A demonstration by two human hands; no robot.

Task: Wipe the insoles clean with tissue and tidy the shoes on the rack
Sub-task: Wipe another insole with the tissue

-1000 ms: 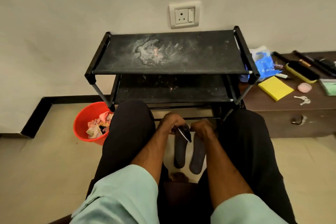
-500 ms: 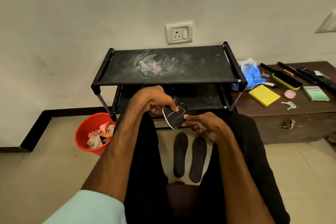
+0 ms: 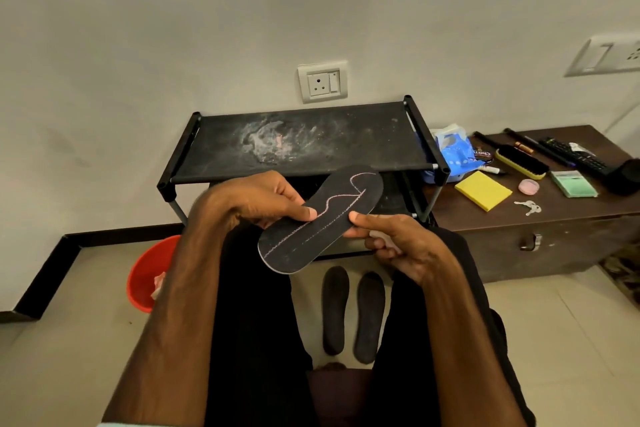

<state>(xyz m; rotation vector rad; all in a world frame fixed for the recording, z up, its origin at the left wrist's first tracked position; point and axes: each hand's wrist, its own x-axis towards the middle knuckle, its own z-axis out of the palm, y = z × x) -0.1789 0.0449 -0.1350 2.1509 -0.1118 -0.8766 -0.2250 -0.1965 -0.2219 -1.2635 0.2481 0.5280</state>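
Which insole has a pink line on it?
The insole pinched between the left hand and right hand: a wavy pink line runs along it. The two floor insoles, side by side below, look plain dark.

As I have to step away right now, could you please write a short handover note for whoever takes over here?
Left hand: grips the held insole at its left edge.
Right hand: pinches its right edge; something white, perhaps tissue, under the fingers.
Two other insoles lie side by side on the floor; the rack has a dusty top shelf.
Done: cannot tell. Left: wipe the held insole, which shows light lines; tidy shoes, none in view.
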